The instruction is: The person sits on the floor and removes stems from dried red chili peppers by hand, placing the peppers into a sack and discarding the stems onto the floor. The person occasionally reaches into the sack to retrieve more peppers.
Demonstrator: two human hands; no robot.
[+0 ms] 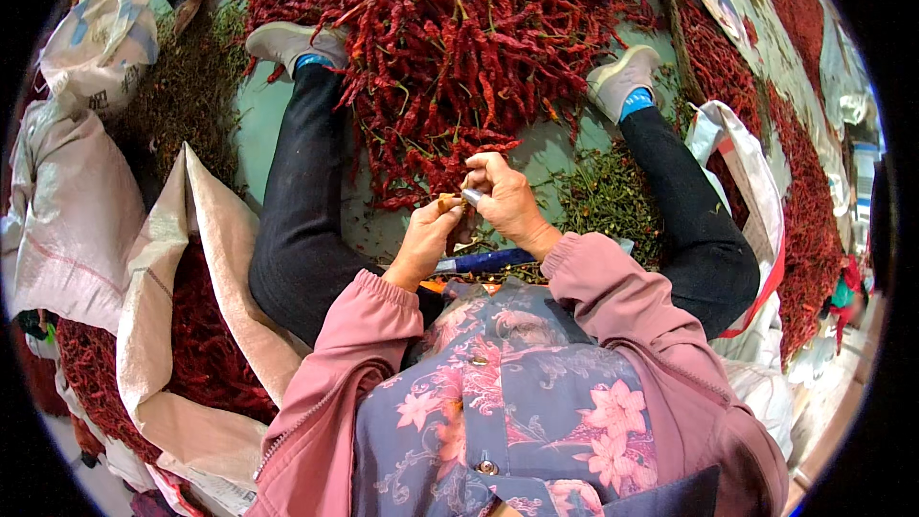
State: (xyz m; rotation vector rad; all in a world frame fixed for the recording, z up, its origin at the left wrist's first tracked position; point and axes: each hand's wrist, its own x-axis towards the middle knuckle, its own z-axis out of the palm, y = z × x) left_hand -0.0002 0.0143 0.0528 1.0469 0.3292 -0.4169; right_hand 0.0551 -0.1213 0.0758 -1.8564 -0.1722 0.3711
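My left hand (425, 235) is nearly closed, with brownish covers on its fingertips. It meets my right hand (508, 201), which wears a silvery metal cover on its thumb. The fingers of both hands come together over the near edge of a large heap of dried red chillies (459, 50). Whether either hand grips a chilli is too small to tell; dark red shows just below the fingers. A blue tube-like thing (495, 260) lies beneath my wrists. Beside my right hand is a pile of green chilli stems (610, 201).
My legs are spread around the heap, a shoe at each side. An open woven sack (237, 280) of red chillies stands at the left, near a fuller sack (79, 215). Further stems (187, 93) lie at the upper left. A white bag (761, 208) and more chillies (811, 244) are at the right.
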